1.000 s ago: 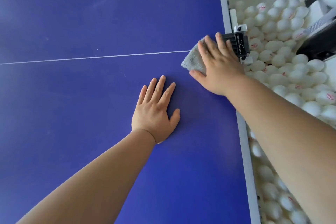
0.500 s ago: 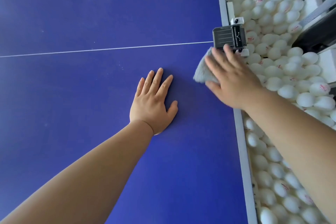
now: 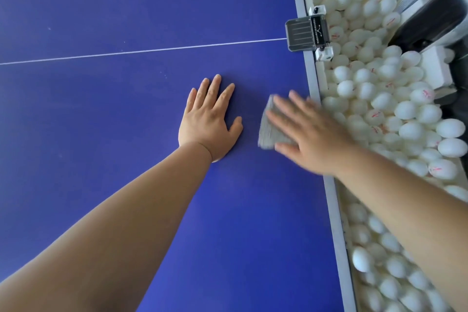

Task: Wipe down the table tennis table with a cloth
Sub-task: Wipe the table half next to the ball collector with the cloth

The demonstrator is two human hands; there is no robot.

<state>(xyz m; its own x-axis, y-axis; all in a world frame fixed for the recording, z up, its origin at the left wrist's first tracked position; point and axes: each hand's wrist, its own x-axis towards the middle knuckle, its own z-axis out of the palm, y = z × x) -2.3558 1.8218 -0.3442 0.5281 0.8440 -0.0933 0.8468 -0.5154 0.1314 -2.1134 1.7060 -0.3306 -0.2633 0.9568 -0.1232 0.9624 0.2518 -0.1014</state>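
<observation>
Head view: right hand [image 3: 311, 134], fingers spread flat, had slid the cloth [image 3: 269, 132] from the net clamp [image 3: 301, 34] toward 6 o'clock; that surface [image 3: 126, 20] edge strip appeared wiped. Left hand [image 3: 209, 119] stayed splayed.

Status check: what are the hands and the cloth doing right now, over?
Left hand flat on table. Right hand presses grey cloth near edge. Black clamp ahead.
</observation>
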